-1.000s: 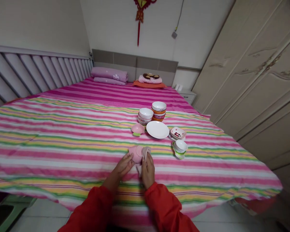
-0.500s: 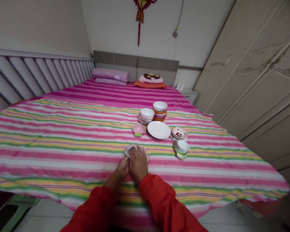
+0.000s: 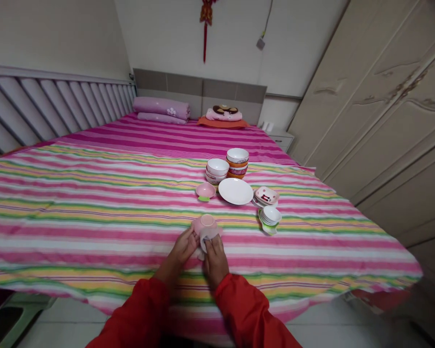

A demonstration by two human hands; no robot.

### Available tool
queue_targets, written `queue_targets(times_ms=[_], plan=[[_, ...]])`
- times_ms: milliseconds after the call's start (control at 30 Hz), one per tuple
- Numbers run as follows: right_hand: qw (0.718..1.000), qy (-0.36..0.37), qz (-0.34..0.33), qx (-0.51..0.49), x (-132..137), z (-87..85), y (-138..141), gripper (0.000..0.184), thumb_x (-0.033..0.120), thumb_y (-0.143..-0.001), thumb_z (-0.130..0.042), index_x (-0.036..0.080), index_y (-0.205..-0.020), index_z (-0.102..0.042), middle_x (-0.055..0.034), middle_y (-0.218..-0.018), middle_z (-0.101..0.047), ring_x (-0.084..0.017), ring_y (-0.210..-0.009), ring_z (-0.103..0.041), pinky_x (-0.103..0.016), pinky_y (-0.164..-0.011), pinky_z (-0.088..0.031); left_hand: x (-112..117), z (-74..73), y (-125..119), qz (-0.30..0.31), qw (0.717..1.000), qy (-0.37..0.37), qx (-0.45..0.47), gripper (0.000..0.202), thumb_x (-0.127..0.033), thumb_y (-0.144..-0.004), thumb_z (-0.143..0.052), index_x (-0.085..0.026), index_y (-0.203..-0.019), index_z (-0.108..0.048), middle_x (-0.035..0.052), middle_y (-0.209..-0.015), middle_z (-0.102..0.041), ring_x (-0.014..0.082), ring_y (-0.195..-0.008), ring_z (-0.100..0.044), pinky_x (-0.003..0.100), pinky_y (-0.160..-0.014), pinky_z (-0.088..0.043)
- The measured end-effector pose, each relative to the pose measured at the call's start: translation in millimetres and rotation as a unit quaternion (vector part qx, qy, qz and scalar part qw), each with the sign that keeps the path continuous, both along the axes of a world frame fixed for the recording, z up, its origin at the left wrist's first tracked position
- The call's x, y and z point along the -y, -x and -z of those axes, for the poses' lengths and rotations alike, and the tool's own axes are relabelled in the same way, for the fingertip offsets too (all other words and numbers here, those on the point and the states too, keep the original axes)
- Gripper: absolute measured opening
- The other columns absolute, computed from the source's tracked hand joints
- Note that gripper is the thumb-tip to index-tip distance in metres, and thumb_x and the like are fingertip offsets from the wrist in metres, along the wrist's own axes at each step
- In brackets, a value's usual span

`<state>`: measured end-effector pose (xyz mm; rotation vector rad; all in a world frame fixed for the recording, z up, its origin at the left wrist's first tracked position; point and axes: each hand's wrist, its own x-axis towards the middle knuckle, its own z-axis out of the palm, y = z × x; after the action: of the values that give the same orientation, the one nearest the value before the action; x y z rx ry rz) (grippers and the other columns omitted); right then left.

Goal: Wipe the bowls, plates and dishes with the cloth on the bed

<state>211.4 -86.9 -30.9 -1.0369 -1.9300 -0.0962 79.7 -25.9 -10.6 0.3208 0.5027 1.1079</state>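
On bedspread (image 3: 94, 203), right hand (image 3: 214, 258) with cloth (image 3: 206, 238) slid off pink bowl (image 3: 203, 223).

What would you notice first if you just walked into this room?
The bright striped bedspread fills the middle of the view. At its near edge, the left hand holds a pink bowl while the right hand presses a cloth on it. Behind them, right of centre, sit a white plate and stacked bowls.

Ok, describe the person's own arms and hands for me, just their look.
Both arms are covered by long, loose, bright red sleeves, the left sleeve and the right sleeve, plain, with no print showing, and ending at the wrists. The left hand and right hand are bare, with no gloves.
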Motion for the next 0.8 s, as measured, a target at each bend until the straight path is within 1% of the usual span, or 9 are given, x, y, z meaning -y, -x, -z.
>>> queue_targets(times_ms=[100, 233, 267, 333, 400, 467, 533, 633, 800], plan=[[0.996, 0.028, 0.061, -0.063, -3, -3.3, 1, 0.057, 0.005, -0.081, -0.036, 0.013, -0.137, -0.041, -0.0168, -0.129, -0.048, -0.029, -0.125, -0.038, -0.054, -0.097, -0.040, 4, -6.8, 1, -0.034, 0.999, 0.016, -0.034, 0.038, -0.024, -0.091, -0.049, -0.014, -0.127, -0.051, 0.0079, -0.097, -0.073, 0.0163, -0.088, -0.067, 0.029, -0.089, -0.049], [0.973, 0.135, 0.127, -0.140, -24, -27.6, -11, 0.051, 0.006, -0.078, -0.038, 0.013, -0.125, -0.054, -0.0164, -0.111, -0.059, -0.028, -0.103, -0.052, -0.047, -0.089, -0.043, 11, -15.5, 0, -0.037, 0.997, -0.002, -0.072, 0.043, -0.023, -0.089, -0.053, -0.014, -0.131, -0.048, 0.0096, -0.098, -0.073, 0.0187, -0.089, -0.068, 0.033, -0.088, -0.050], [0.968, 0.158, 0.124, -0.153, -31, -35.5, -17, 0.047, 0.006, -0.076, -0.037, 0.012, -0.117, -0.060, -0.0154, -0.105, -0.062, -0.027, -0.098, -0.054, -0.044, -0.086, -0.044, 12, -16.7, 0, -0.033, 0.997, -0.008, -0.076, 0.043, -0.023, -0.088, -0.054, -0.014, -0.130, -0.049, 0.0103, -0.098, -0.073, 0.0193, -0.089, -0.068, 0.033, -0.088, -0.051], [0.962, 0.198, 0.074, -0.173, -44, -51.4, -27, 0.041, 0.007, -0.076, -0.036, 0.014, -0.102, -0.067, -0.0113, -0.093, -0.065, -0.024, -0.088, -0.057, -0.038, -0.082, -0.046, 13, -17.7, -1, -0.022, 0.996, -0.019, -0.081, 0.040, -0.024, -0.088, -0.054, -0.012, -0.126, -0.052, 0.0121, -0.098, -0.073, 0.0211, -0.091, -0.068, 0.035, -0.087, -0.051], [0.963, 0.203, 0.033, -0.174, -52, -65.6, -32, 0.040, 0.009, -0.077, -0.035, 0.016, -0.100, -0.068, -0.0087, -0.095, -0.066, -0.022, -0.090, -0.058, -0.034, -0.082, -0.045, 13, -17.1, -2, -0.010, 0.996, -0.030, -0.081, 0.037, -0.026, -0.087, -0.055, -0.010, -0.121, -0.056, 0.0140, -0.099, -0.072, 0.0240, -0.094, -0.067, 0.037, -0.088, -0.050], [0.973, 0.181, -0.006, -0.145, -52, -76.2, -30, 0.043, 0.008, -0.077, -0.036, 0.017, -0.106, -0.066, -0.0083, -0.104, -0.065, -0.021, -0.097, -0.055, -0.035, -0.088, -0.042, 12, -15.4, -2, -0.004, 0.996, -0.037, -0.080, 0.035, -0.026, -0.087, -0.056, -0.009, -0.117, -0.058, 0.0150, -0.099, -0.072, 0.0260, -0.095, -0.067, 0.038, -0.088, -0.050], [0.981, 0.160, -0.034, -0.101, -45, -83.1, -23, 0.047, 0.006, -0.075, -0.037, 0.016, -0.112, -0.064, -0.0092, -0.109, -0.063, -0.022, -0.102, -0.051, -0.037, -0.092, -0.038, 12, -13.1, -2, -0.006, 0.996, -0.038, -0.079, 0.033, -0.025, -0.086, -0.056, -0.009, -0.116, -0.059, 0.0147, -0.098, -0.072, 0.0253, -0.093, -0.067, 0.039, -0.088, -0.049], [0.986, 0.151, -0.020, -0.066, -28, -88.6, -11, 0.049, 0.003, -0.074, -0.038, 0.015, -0.114, -0.063, -0.0099, -0.109, -0.061, -0.024, -0.102, -0.047, -0.039, -0.094, -0.035, 12, -9.5, -1, -0.023, 0.996, -0.045, -0.071, 0.033, -0.022, -0.086, -0.056, -0.011, -0.118, -0.058, 0.0136, -0.101, -0.071, 0.0227, -0.093, -0.067, 0.039, -0.090, -0.048], [0.981, 0.168, -0.037, -0.085, -15, -94.3, -14, 0.037, 0.005, -0.076, -0.037, 0.017, -0.095, -0.066, -0.0069, -0.090, -0.061, -0.022, -0.091, -0.047, -0.035, -0.085, -0.039, 12, -7.4, -2, -0.032, 0.996, -0.057, -0.062, 0.036, -0.022, -0.086, -0.056, -0.012, -0.121, -0.057, 0.0128, -0.107, -0.070, 0.0209, -0.097, -0.066, 0.036, -0.092, -0.048]])
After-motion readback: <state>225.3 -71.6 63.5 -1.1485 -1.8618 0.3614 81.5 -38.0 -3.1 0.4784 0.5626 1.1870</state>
